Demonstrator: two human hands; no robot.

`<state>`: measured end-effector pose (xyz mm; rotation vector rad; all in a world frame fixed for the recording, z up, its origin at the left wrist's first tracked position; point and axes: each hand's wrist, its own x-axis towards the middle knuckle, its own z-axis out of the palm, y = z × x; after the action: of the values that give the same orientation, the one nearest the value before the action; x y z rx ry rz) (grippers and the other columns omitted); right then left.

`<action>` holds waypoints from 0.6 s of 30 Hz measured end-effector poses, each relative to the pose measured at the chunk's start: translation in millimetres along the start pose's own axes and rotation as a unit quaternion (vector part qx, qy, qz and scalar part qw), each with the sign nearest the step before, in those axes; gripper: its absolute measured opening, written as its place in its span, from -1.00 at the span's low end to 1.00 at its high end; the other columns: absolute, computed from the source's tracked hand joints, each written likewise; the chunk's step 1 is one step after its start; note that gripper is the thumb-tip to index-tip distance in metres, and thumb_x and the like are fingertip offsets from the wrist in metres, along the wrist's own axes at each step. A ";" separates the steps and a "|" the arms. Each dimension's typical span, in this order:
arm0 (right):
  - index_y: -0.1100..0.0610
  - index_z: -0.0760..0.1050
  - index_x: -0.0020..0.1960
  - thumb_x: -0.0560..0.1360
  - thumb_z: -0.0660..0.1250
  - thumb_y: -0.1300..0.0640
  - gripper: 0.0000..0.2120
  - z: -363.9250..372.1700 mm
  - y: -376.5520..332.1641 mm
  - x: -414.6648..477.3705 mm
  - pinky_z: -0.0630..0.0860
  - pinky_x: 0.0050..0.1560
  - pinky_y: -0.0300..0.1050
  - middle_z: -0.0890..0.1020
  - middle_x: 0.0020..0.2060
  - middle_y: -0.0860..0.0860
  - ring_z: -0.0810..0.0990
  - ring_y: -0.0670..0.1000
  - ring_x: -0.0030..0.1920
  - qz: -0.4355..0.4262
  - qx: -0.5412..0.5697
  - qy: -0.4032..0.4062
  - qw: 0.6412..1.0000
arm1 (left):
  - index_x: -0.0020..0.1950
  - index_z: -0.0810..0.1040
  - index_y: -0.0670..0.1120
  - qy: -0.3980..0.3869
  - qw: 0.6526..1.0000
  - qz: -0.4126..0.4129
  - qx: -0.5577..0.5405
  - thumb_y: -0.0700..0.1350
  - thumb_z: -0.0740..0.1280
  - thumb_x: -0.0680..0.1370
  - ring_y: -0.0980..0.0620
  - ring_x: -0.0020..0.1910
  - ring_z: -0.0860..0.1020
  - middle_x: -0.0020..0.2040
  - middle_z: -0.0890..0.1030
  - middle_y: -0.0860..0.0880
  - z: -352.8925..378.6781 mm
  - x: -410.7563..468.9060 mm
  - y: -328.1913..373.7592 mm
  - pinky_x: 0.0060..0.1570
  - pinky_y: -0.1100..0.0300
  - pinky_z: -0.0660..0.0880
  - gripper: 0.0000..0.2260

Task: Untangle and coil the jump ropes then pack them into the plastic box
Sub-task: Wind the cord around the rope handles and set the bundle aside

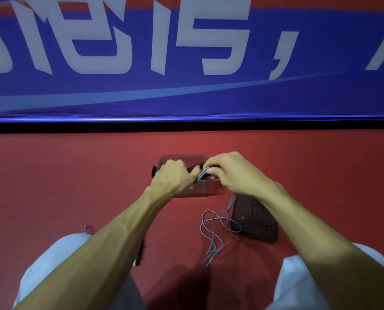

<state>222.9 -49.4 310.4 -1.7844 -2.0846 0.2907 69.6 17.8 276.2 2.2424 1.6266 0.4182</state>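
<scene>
A clear plastic box [203, 191] sits on the red floor in front of me. Over it, my left hand [174, 175] grips black jump-rope handles [154, 171], whose ends stick out to the left of my fist. My right hand [229, 171] pinches grey rope strands [202, 174] just beside the left hand. The rest of the grey rope [215, 229] trails down from my right hand and lies in loose loops on the floor. Another dark handle [139, 253] shows partly under my left forearm.
The box's clear lid [255, 222] lies flat on the floor to the right of the box, under my right forearm. A blue banner wall [186, 63] with large white characters stands behind. My knees [59, 253] in light trousers frame the bottom.
</scene>
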 end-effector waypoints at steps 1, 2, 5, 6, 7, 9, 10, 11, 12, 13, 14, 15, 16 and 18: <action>-0.02 0.62 0.01 0.56 0.28 0.11 -0.85 0.0 1.5 0.8 0.53 0.00 0.02 0.68 -0.15 -0.05 0.61 0.03 -0.06 -0.002 -0.003 0.020 1.000 | 0.05 0.60 -0.19 -0.013 1.000 0.010 0.008 0.21 0.11 0.60 -0.30 -0.02 0.55 0.05 0.60 -0.30 1.1 -1.5 1.1 0.00 0.00 0.49 -0.49; 0.00 0.63 -0.01 0.55 0.30 0.12 -0.86 -0.2 2.3 1.6 0.53 0.00 0.04 0.68 -0.14 -0.03 0.61 0.05 -0.06 -0.006 -0.002 0.041 0.999 | 0.14 0.58 -0.17 -0.024 0.999 0.021 0.016 0.19 0.04 0.63 -0.32 0.03 0.53 0.08 0.58 -0.31 1.9 -2.3 1.3 0.02 -0.02 0.46 -0.49; 0.05 0.63 -0.11 0.51 0.35 0.14 -0.92 -2.1 4.9 4.0 0.53 -0.02 0.04 0.68 -0.18 -0.01 0.60 0.04 -0.11 -0.005 0.014 0.101 0.995 | 0.15 0.54 -0.18 -0.039 0.998 0.056 0.003 0.10 -0.08 0.66 -0.36 0.06 0.53 0.06 0.57 -0.35 -0.2 -6.2 3.6 -0.07 -0.02 0.38 -0.49; 0.05 0.62 -0.14 0.49 0.37 0.13 -0.93 -2.5 6.6 4.4 0.53 -0.03 0.02 0.68 -0.20 -0.02 0.60 0.03 -0.13 0.004 0.021 0.116 0.993 | 0.01 0.54 -0.19 -0.038 0.997 0.070 -0.007 0.09 -0.08 0.67 -0.36 0.03 0.54 0.02 0.58 -0.35 -2.5 -9.1 6.1 -0.06 -0.02 0.39 -0.50; 0.05 0.62 -0.16 0.48 0.39 0.12 -0.94 -2.6 8.0 4.5 0.54 -0.05 0.01 0.68 -0.23 -0.04 0.61 0.01 -0.15 0.016 0.030 0.126 0.991 | -0.14 0.50 -0.17 -0.037 0.996 0.086 -0.011 0.09 -0.08 0.67 -0.36 0.00 0.54 -0.02 0.58 -0.35 -5.5 -12.5 8.8 -0.03 -0.03 0.42 -0.50; 0.06 0.64 -0.18 0.46 0.43 0.10 -0.94 -2.3 9.2 5.0 0.54 -0.06 -0.07 0.68 -0.26 -0.05 0.61 -0.03 -0.17 0.049 0.061 0.143 0.987 | -0.29 0.41 -0.14 -0.035 0.993 0.115 -0.003 0.15 -0.08 0.66 -0.32 -0.07 0.55 -0.13 0.58 -0.30 -12.1 -18.9 13.6 -0.03 -0.02 0.46 -0.47; 0.05 0.65 -0.19 0.45 0.45 0.10 -0.95 -2.3 9.5 5.4 0.52 -0.07 -0.13 0.68 -0.27 -0.06 0.62 -0.05 -0.17 0.066 0.075 0.150 0.984 | -0.32 0.42 -0.13 -0.035 0.991 0.130 0.004 0.22 -0.08 0.64 -0.29 -0.12 0.55 -0.21 0.57 -0.24 -14.3 -20.5 14.2 -0.07 0.00 0.48 -0.43; 0.04 0.66 -0.20 0.43 0.47 0.10 -0.96 -2.5 9.2 5.6 0.50 -0.10 -0.20 0.69 -0.27 -0.06 0.62 -0.06 -0.17 0.082 0.086 0.154 0.981 | -0.33 0.44 -0.11 -0.036 0.989 0.144 0.011 0.29 -0.08 0.61 -0.25 -0.18 0.55 -0.27 0.56 -0.19 -15.9 -20.8 13.8 -0.13 0.02 0.48 -0.40; 0.02 0.66 -0.22 0.41 0.49 0.09 -0.96 -2.6 8.8 5.8 0.48 -0.14 -0.26 0.68 -0.29 -0.07 0.62 -0.08 -0.18 0.097 0.094 0.156 0.979 | -0.34 0.44 -0.09 -0.040 0.987 0.157 0.017 0.35 -0.05 0.57 -0.20 -0.25 0.52 -0.32 0.55 -0.15 -16.7 -20.6 12.9 -0.20 0.04 0.46 -0.40; 0.01 0.66 -0.23 0.39 0.51 0.07 -0.95 -3.0 8.5 6.1 0.45 -0.19 -0.32 0.68 -0.31 -0.08 0.61 -0.11 -0.21 0.110 0.102 0.156 0.976 | -0.35 0.41 -0.06 -0.045 0.984 0.169 0.019 0.37 0.00 0.55 -0.15 -0.33 0.49 -0.37 0.52 -0.11 -17.5 -20.7 12.2 -0.27 0.06 0.41 -0.43; 0.00 0.66 -0.25 0.36 0.53 0.03 -0.92 -3.7 8.6 6.3 0.42 -0.25 -0.39 0.66 -0.34 -0.09 0.59 -0.16 -0.26 0.126 0.110 0.156 0.974 | -0.36 0.37 -0.03 -0.049 0.982 0.181 0.017 0.37 0.07 0.54 -0.09 -0.39 0.44 -0.41 0.47 -0.06 -18.0 -20.9 11.4 -0.33 0.08 0.34 -0.48; 0.00 0.66 -0.26 0.34 0.55 0.00 -0.90 -5.1 8.9 6.6 0.37 -0.32 -0.45 0.64 -0.37 -0.11 0.56 -0.21 -0.31 0.141 0.120 0.157 0.970 | -0.36 0.33 0.00 -0.051 0.979 0.196 0.013 0.33 0.14 0.54 -0.04 -0.43 0.39 -0.43 0.44 -0.02 -18.6 -21.1 10.9 -0.37 0.09 0.28 -0.53; 0.00 0.66 -0.27 0.32 0.56 -0.03 -0.87 -7.0 9.8 6.9 0.34 -0.36 -0.47 0.62 -0.40 -0.13 0.53 -0.25 -0.35 0.158 0.130 0.159 0.966 | -0.36 0.30 0.02 -0.051 0.976 0.214 0.006 0.28 0.19 0.55 0.00 -0.45 0.37 -0.44 0.43 0.01 -20.3 -21.9 11.1 -0.38 0.09 0.24 -0.57; 0.02 0.65 -0.29 0.27 0.58 -0.07 -0.81 -11.2 11.0 7.5 0.36 -0.36 -0.42 0.62 -0.43 -0.13 0.51 -0.22 -0.39 0.184 0.167 0.155 0.956 | -0.33 0.31 0.01 -0.050 0.969 0.244 -0.010 0.19 0.20 0.58 0.01 -0.44 0.40 -0.42 0.47 0.02 -23.2 -21.5 10.3 -0.38 0.09 0.25 -0.63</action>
<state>236.5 -41.2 317.4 -1.8562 -1.3905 0.4048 62.0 -3.3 300.7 2.5901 1.0033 0.4287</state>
